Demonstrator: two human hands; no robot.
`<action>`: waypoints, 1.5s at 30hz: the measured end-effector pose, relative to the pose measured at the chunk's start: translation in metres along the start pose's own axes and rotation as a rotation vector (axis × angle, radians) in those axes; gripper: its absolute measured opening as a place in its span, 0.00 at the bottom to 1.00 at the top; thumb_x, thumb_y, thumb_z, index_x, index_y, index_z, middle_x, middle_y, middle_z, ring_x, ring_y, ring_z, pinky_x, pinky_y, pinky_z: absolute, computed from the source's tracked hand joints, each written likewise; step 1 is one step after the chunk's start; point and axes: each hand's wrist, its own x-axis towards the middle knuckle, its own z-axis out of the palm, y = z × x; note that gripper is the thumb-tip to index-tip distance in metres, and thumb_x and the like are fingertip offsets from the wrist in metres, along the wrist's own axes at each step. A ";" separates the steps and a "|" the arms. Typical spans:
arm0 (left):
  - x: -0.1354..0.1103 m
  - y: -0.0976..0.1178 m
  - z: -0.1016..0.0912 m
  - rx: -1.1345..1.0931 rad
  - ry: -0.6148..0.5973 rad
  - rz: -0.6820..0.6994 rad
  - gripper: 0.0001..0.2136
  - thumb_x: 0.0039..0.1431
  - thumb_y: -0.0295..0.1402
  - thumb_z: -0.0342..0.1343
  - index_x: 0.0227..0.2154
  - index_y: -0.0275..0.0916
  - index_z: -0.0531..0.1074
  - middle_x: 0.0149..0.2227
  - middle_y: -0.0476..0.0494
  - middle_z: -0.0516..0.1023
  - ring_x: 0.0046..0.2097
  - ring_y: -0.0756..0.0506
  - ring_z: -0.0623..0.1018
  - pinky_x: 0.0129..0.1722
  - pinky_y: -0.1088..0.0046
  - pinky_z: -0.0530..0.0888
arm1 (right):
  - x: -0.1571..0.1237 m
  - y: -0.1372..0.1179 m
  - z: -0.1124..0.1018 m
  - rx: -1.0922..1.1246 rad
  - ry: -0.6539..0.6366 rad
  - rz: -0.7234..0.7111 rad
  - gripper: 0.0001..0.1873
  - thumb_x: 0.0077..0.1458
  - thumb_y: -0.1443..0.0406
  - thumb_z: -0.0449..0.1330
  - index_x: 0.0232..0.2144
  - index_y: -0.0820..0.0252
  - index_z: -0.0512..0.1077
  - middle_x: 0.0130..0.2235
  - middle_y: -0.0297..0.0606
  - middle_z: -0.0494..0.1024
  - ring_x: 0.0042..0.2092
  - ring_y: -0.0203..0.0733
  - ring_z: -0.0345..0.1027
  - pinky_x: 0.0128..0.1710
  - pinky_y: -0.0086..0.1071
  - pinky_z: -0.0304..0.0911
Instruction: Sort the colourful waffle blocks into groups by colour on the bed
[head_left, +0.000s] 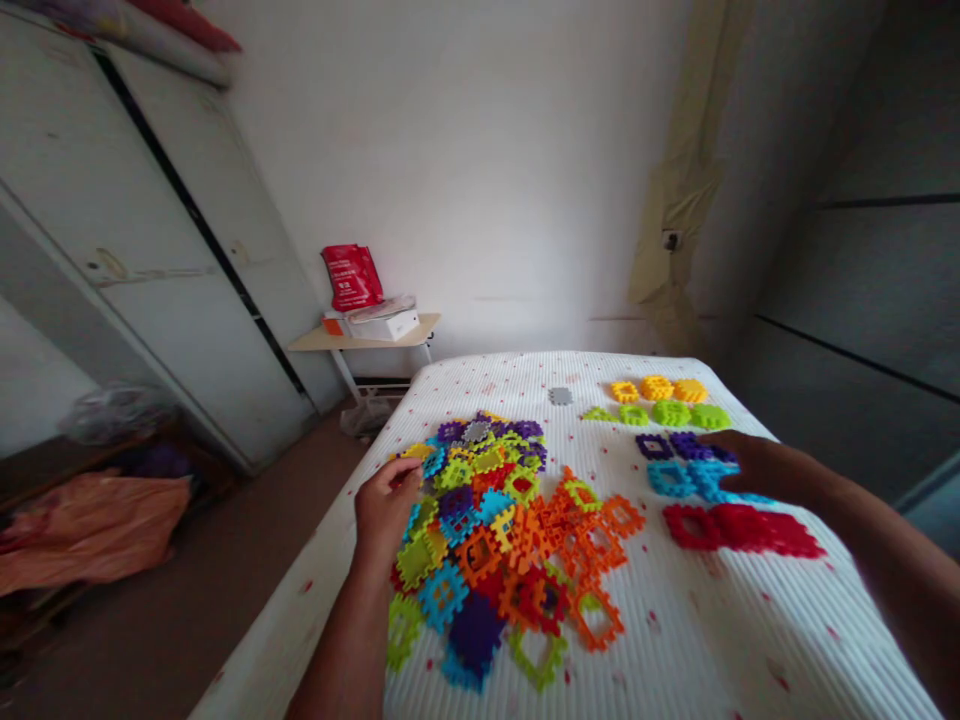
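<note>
My left hand (389,497) is at the left edge of a mixed pile of toothed plastic interlocking tiles (480,555). Its thumb and fingertips are closed together beside a light blue tile (433,461); whatever they may hold is too small to make out. Over on the right, my right hand (741,462) closes thumb and fingers around a purple interlocking tile (723,454) at the end of the purple row (654,447). The fingertips are partly hidden. Just below that hand runs a row of light blue tiles (671,479).
Yellow tiles (657,388), green tiles (671,413) and red tiles (765,530) form separate rows on the right. A grey tile (560,396) lies alone on the quilted white bed cover (697,650). Behind, a small table (315,341) bears a white box and red bag.
</note>
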 end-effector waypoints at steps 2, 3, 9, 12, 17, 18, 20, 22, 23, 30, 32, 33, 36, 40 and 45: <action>0.014 -0.006 -0.002 0.139 -0.097 0.038 0.12 0.44 0.40 0.58 0.29 0.38 0.76 0.31 0.42 0.80 0.36 0.43 0.77 0.36 0.70 0.72 | 0.000 -0.004 -0.005 0.003 0.023 -0.012 0.19 0.47 0.66 0.56 0.43 0.56 0.73 0.38 0.50 0.79 0.32 0.49 0.75 0.26 0.35 0.67; 0.019 -0.008 -0.001 0.176 -0.123 0.049 0.11 0.45 0.40 0.59 0.29 0.38 0.76 0.30 0.43 0.79 0.37 0.43 0.77 0.37 0.70 0.71 | 0.001 -0.011 -0.008 0.011 0.008 -0.022 0.19 0.48 0.66 0.56 0.45 0.56 0.72 0.40 0.51 0.78 0.32 0.49 0.75 0.26 0.35 0.67; 0.034 -0.014 0.014 0.270 -0.111 0.077 0.13 0.58 0.41 0.52 0.39 0.37 0.72 0.41 0.43 0.76 0.41 0.46 0.75 0.43 0.64 0.71 | -0.006 -0.101 -0.009 0.065 0.046 -0.077 0.18 0.54 0.61 0.53 0.47 0.52 0.69 0.48 0.46 0.75 0.44 0.54 0.72 0.38 0.42 0.72; 0.033 -0.020 0.016 0.297 -0.097 0.100 0.09 0.52 0.40 0.57 0.31 0.40 0.75 0.36 0.43 0.78 0.42 0.43 0.76 0.43 0.67 0.69 | -0.013 -0.147 0.000 0.129 -0.001 -0.167 0.15 0.58 0.62 0.50 0.45 0.54 0.70 0.48 0.44 0.75 0.46 0.48 0.72 0.42 0.40 0.70; 0.028 -0.022 0.007 0.281 -0.034 0.158 0.11 0.50 0.38 0.53 0.32 0.40 0.76 0.38 0.41 0.79 0.41 0.43 0.76 0.43 0.69 0.69 | -0.013 -0.193 0.007 0.228 -0.068 -0.278 0.13 0.60 0.66 0.48 0.41 0.57 0.72 0.44 0.43 0.76 0.43 0.42 0.72 0.42 0.35 0.69; 0.025 -0.020 0.006 0.257 -0.009 0.166 0.12 0.51 0.39 0.52 0.34 0.40 0.76 0.40 0.41 0.79 0.41 0.43 0.76 0.43 0.69 0.69 | -0.012 -0.197 0.008 0.247 -0.070 -0.286 0.13 0.60 0.67 0.48 0.40 0.57 0.72 0.43 0.43 0.76 0.42 0.41 0.72 0.41 0.34 0.69; 0.019 -0.013 0.006 0.148 0.034 0.145 0.15 0.50 0.41 0.53 0.35 0.39 0.76 0.39 0.41 0.79 0.40 0.43 0.77 0.42 0.69 0.71 | -0.011 -0.203 0.012 0.284 -0.063 -0.294 0.13 0.60 0.68 0.47 0.37 0.59 0.72 0.40 0.44 0.77 0.41 0.41 0.72 0.40 0.34 0.69; 0.010 -0.004 0.009 -0.030 0.028 0.071 0.16 0.47 0.43 0.56 0.35 0.37 0.76 0.35 0.42 0.79 0.35 0.43 0.77 0.37 0.69 0.73 | -0.011 -0.204 0.018 0.322 -0.044 -0.293 0.13 0.61 0.68 0.46 0.37 0.60 0.72 0.39 0.45 0.76 0.40 0.41 0.72 0.39 0.34 0.69; 0.004 0.002 0.012 -0.120 0.001 0.028 0.17 0.45 0.43 0.57 0.35 0.36 0.75 0.33 0.43 0.79 0.33 0.44 0.78 0.35 0.69 0.73 | -0.012 -0.205 0.021 0.346 -0.033 -0.293 0.13 0.61 0.69 0.47 0.37 0.60 0.71 0.39 0.45 0.76 0.41 0.41 0.72 0.39 0.34 0.68; -0.058 0.023 0.049 -0.302 -0.264 0.012 0.15 0.46 0.40 0.59 0.35 0.36 0.73 0.29 0.45 0.78 0.32 0.45 0.78 0.34 0.69 0.74 | -0.016 -0.213 0.026 0.645 0.084 -0.192 0.10 0.59 0.64 0.52 0.41 0.60 0.70 0.37 0.43 0.77 0.35 0.38 0.71 0.35 0.31 0.68; -0.075 0.025 0.060 -0.263 -0.366 0.104 0.11 0.49 0.37 0.57 0.34 0.36 0.73 0.31 0.45 0.78 0.34 0.46 0.77 0.36 0.71 0.74 | -0.017 -0.219 0.022 0.711 0.080 -0.132 0.11 0.59 0.63 0.53 0.41 0.60 0.70 0.34 0.41 0.76 0.30 0.35 0.69 0.30 0.28 0.67; -0.082 0.025 0.064 -0.241 -0.411 0.144 0.10 0.50 0.35 0.56 0.34 0.37 0.73 0.32 0.45 0.78 0.34 0.46 0.77 0.37 0.72 0.73 | -0.018 -0.221 0.021 0.738 0.079 -0.115 0.11 0.59 0.62 0.53 0.41 0.60 0.69 0.34 0.40 0.76 0.29 0.35 0.69 0.29 0.27 0.66; -0.096 0.028 0.073 -0.187 -0.480 0.208 0.08 0.52 0.32 0.53 0.34 0.38 0.72 0.32 0.46 0.78 0.35 0.48 0.77 0.37 0.74 0.72 | -0.021 -0.227 0.022 0.794 0.090 -0.113 0.07 0.58 0.63 0.54 0.38 0.59 0.69 0.34 0.39 0.76 0.31 0.35 0.69 0.30 0.27 0.66; -0.100 0.028 0.077 -0.158 -0.505 0.220 0.05 0.53 0.31 0.53 0.31 0.38 0.71 0.30 0.47 0.76 0.34 0.48 0.76 0.36 0.75 0.71 | -0.026 -0.231 0.030 0.813 0.115 -0.021 0.05 0.57 0.64 0.55 0.35 0.58 0.67 0.30 0.36 0.74 0.27 0.34 0.67 0.26 0.26 0.64; -0.103 0.028 0.079 -0.154 -0.558 0.196 0.04 0.52 0.31 0.53 0.29 0.38 0.70 0.28 0.48 0.75 0.32 0.49 0.75 0.34 0.76 0.70 | -0.026 -0.231 0.038 0.819 0.146 0.057 0.08 0.56 0.63 0.55 0.39 0.59 0.65 0.29 0.34 0.71 0.26 0.34 0.65 0.26 0.26 0.63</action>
